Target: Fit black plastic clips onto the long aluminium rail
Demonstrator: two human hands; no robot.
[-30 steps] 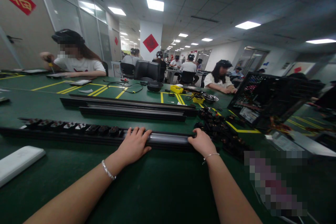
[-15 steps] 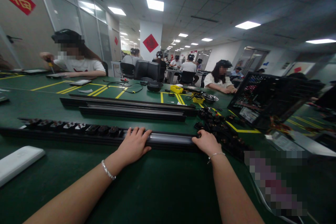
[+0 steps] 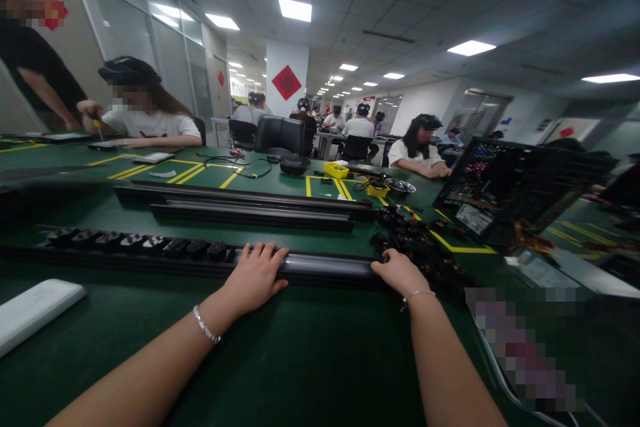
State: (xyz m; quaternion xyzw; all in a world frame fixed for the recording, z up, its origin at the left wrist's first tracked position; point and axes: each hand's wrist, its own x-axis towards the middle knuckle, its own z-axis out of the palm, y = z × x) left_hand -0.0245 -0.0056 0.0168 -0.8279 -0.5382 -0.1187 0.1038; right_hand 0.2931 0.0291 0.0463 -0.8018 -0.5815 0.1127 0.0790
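A: Pressing down, the left hand (image 3: 255, 277) lay flat on the long black rail (image 3: 320, 265), fingers spread over its top. And the right?

B: The right hand (image 3: 399, 271) sat at the rail's right end, fingers curled, hidden. The rail ran left-right across the green surface (image 3: 300, 353).

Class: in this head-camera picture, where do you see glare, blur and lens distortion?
Head view: ceiling panels glare white; the rail under the left hand catches a sheen; edges stretch and smear, as at the computer case; some patches are pixelated.
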